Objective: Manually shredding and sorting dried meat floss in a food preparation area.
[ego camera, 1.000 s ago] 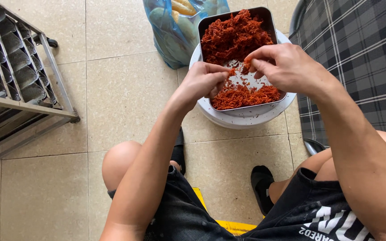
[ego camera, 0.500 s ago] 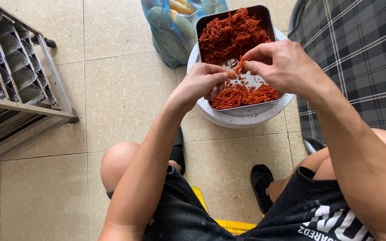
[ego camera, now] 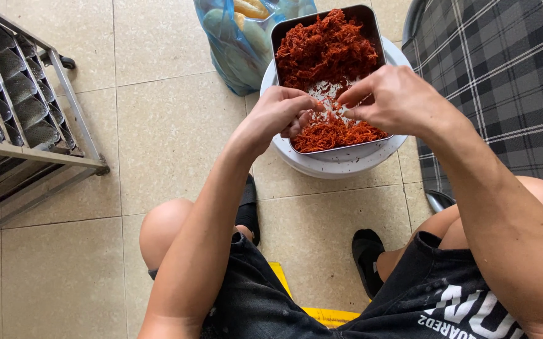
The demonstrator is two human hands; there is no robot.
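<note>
The tiled floor [ego camera: 158, 138] lies under everything, and far to the left of the hands stands a metal rack [ego camera: 20, 119] with rows of curved moulds. To the right of the hands there is a checked cloth [ego camera: 504, 75], and just beyond the left hand a blue plastic bag [ego camera: 237, 47] with pale long shapes inside. Directly under the hands sits a white round tub [ego camera: 340, 163], and on top of it a metal tray [ego camera: 284, 47] filled with red shredded food [ego camera: 325, 47]. The left hand [ego camera: 278, 116] is partly closed, its fingers curled down into the shreds near the front of the tray. The right hand [ego camera: 397, 100] pinches a small bunch of shreds between thumb and forefinger, close to the left hand. The shreds look light, soft and loose, so I think they fall apart easily; small pinches with the fingertips seem better than a full grasp.
</note>
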